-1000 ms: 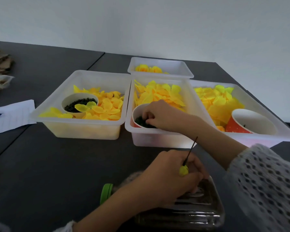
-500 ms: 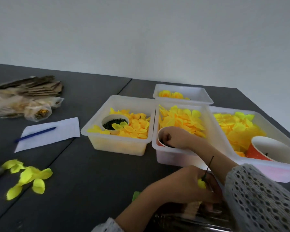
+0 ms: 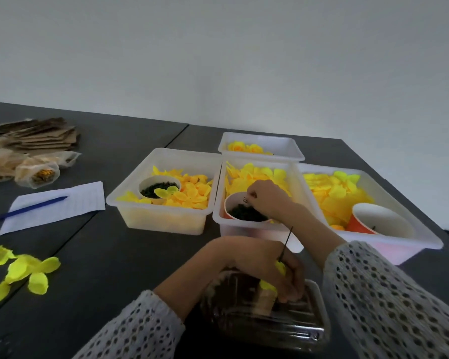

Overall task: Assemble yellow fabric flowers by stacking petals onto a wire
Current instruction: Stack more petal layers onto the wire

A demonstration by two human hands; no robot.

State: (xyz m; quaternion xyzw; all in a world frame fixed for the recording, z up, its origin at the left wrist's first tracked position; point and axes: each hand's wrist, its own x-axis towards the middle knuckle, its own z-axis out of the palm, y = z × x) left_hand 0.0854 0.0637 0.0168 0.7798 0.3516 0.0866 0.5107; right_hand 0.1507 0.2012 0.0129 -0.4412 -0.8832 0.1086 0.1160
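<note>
Yellow petals [image 3: 189, 189] fill translucent white bins [image 3: 163, 221]; an orange cup [image 3: 358, 224] at three o'clock; blue pen [image 3: 33, 207] on white paper [image 3: 86, 200].

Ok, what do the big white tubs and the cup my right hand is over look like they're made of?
The tubs look like translucent frosted plastic: the yellow petals glow through the walls. The cup under the right hand looks like paper, orange outside, matte white inside, though coated card or plastic can't be ruled out.

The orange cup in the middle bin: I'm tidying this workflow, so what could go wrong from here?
The right hand pinches something tiny above the orange cup; it could drop among the dark bits. The forearm reaches over the wire standing up from the left hand, so pulling back might snag it.
</note>
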